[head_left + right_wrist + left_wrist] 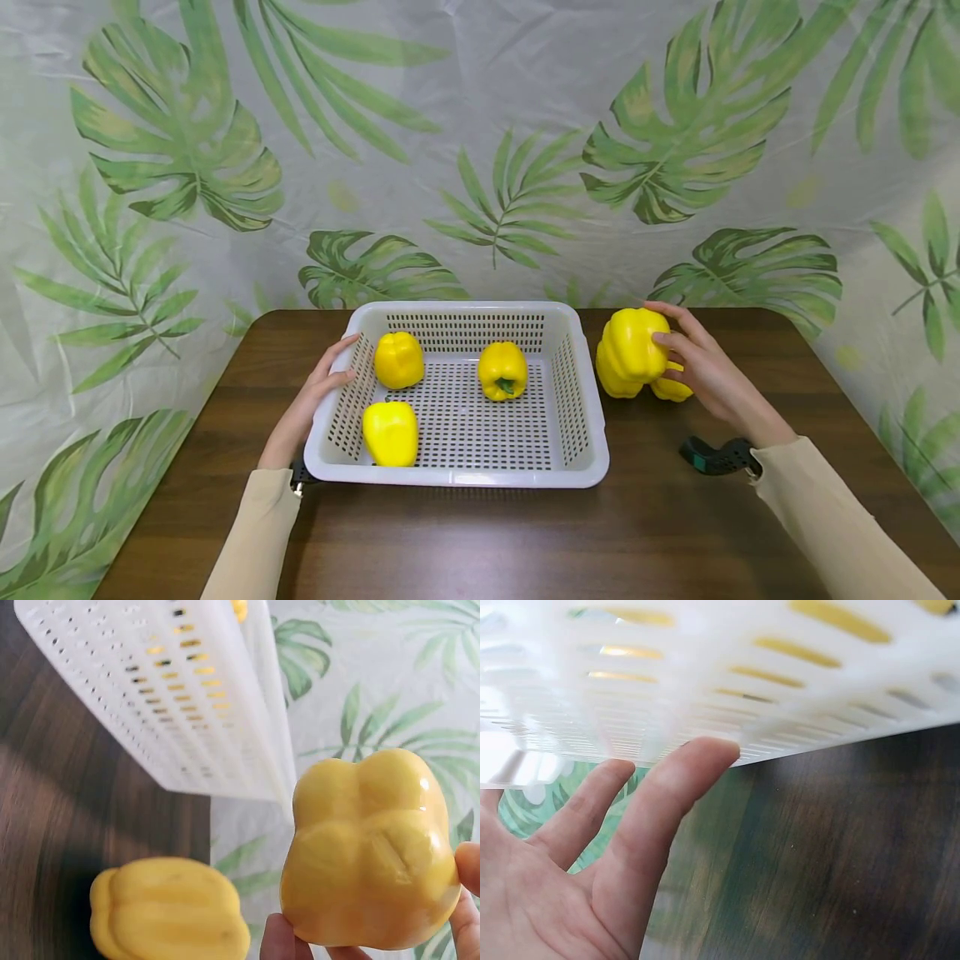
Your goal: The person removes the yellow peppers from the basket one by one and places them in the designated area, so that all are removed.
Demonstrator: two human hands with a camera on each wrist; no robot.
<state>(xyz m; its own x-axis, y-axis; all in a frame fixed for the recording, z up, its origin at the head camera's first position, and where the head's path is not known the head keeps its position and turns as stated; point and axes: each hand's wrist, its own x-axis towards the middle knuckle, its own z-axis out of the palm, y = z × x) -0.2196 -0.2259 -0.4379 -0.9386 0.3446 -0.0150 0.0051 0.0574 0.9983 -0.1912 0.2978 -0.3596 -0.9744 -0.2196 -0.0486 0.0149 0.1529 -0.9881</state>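
Sleeves come in from the bottom edge of the head view, so the hands are the closest thing to start from. Right hand [701,367] sits right of centre, with its fingers [670,343] curled round a yellow bell pepper [630,343] that looks lifted off the tabletop [480,542]. From the wrist view the fingertips wrap it from below and the side, lobed bottom end facing the camera, so it's a firm hold as far as I can tell.

Key bit of geometry: the white perforated basket [592,417] lies directly to the left of that held pepper, its right wall just beside it, so the right hand is clearly the nearer one. Two more yellow peppers [671,389] sit on the tabletop below and behind the held one, touching or nearly so; hard to say which.

Left hand [311,408] is at the left-centre of the frame, fingers straight and relaxed, resting against the basket's left wall, not gripping anything. Its wrist view shows the fingertips right at the slotted wall.

Inside the basket: three yellow peppers [398,360], two toward the left side and one around the middle, well apart from each other.
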